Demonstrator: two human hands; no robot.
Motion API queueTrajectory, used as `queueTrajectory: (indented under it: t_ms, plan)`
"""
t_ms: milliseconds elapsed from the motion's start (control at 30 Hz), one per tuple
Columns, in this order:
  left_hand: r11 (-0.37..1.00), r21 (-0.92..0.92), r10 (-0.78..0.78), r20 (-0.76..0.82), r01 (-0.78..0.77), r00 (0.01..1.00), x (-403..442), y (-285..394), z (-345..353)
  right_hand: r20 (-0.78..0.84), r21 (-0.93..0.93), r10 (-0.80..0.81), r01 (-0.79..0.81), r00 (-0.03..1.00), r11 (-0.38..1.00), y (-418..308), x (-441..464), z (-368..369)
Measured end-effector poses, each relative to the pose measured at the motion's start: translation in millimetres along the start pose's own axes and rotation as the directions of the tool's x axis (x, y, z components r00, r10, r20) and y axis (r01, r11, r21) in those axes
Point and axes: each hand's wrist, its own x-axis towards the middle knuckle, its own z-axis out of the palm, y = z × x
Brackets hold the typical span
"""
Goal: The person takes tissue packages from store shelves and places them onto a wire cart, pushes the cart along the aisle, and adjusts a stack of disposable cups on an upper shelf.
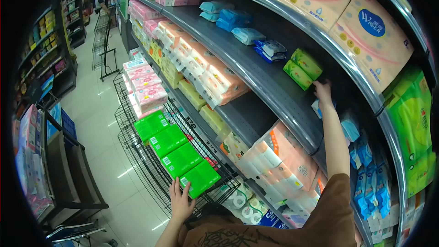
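Observation:
Low in the head view, my left hand [182,200] rests with fingers spread against the nearest green tissue pack [200,179]. That pack lies at the near end of a row of several similar packs in a black wire cart [125,130]. My right hand [323,92] reaches onto the grey shelf, fingers bent but apart. Its fingertips are at the near end of two light-green tissue packs [302,69], which sit side by side; I see no full grip around them. A small white-and-blue pack [316,108] lies partly hidden beside my right wrist.
Blue wipes packs [234,19] lie farther along the shelf. Large peach tissue cartons [368,32] stand above, and peach bundles [279,155] below. Pink-white packs [148,92] fill the cart's far end. Another cart [104,41] and a person [99,0] are down the aisle.

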Motion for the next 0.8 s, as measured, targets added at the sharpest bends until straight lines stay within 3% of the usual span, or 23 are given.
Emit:
queueTrajectory:
  t_ms: [100, 133, 233, 333, 367, 433, 533, 633, 800]
  plan:
    - [1.0, 0.012, -0.011, -0.004, 0.011, 1.0, 2, 4, -1, -0.179, -0.044, -0.11, 0.104, 0.978, 0.994, 50, 69, 19]
    - [1.0, 0.014, -0.025, 0.001, 0.025, 1.0, 2, 4, 0, -0.023, 0.143, 0.03, -0.026, 0.999, 0.989, 51, 74, 21]
    - [0.999, 0.025, -0.042, -0.002, 0.042, 0.999, 3, 7, 1, 0.33, 0.151, 0.056, -0.112, 0.942, 0.982, 46, 73, 24]
    - [0.998, 0.043, -0.046, -0.001, 0.046, 0.999, 4, 8, 1, 0.224, 0.111, 0.082, -0.109, 0.971, 0.988, 25, 47, 40]
    - [0.998, 0.04, -0.047, -0.002, 0.047, 0.999, 4, 8, 3, 0.046, -0.076, 0.018, -0.015, 0.999, 0.997, 28, 53, 45]
    - [0.998, 0.037, -0.046, -0.007, 0.047, 0.999, 4, 5, 5, -0.257, -0.46, -0.209, 0.071, 0.944, 0.885, 35, 64, 58]
    - [0.998, 0.041, -0.053, -0.013, 0.054, 0.999, 4, 6, 5, 0.028, -0.467, -0.341, 0.314, 0.94, 0.827, 10, 56, 45]
    - [0.998, 0.04, -0.056, -0.013, 0.056, 0.998, 4, 7, 4, 0.167, -0.252, -0.343, 0.377, 0.924, 0.892, 16, 64, 49]
    - [0.999, 0.03, -0.045, -0.022, 0.046, 0.999, 2, 7, 6, 0.145, -0.324, -0.319, 0.349, 0.937, 0.879, 11, 47, 47]
